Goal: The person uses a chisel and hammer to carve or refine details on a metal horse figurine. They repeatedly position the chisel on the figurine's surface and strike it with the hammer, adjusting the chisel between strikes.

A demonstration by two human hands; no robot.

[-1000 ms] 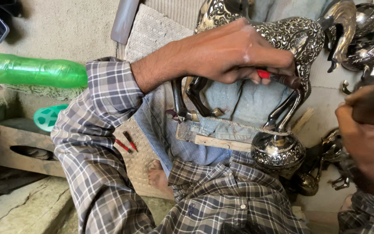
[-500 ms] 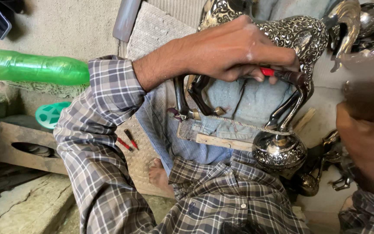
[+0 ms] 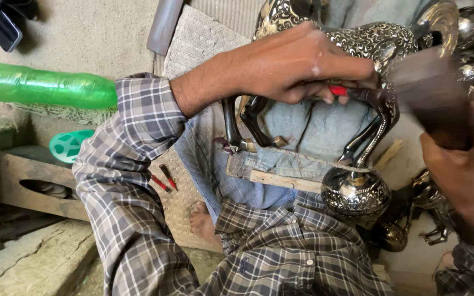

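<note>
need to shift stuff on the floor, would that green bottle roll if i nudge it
Probably: the green bottle lies on its side on a ledge and is round. It looks like thin clear plastic, so likely light and easy to dent. I can't tell whether it's empty.

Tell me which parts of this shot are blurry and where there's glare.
Head view: the right hand and the dark block it holds are smeared by motion blur; the left hand and plaid sleeve are sharp; bright glints sit on the engraved metal horse and the round metal pot.

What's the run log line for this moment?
left hand: pressing red-handled tool on engraved metal horse | right hand: gripping blurred mallet | metal ball: below
</note>
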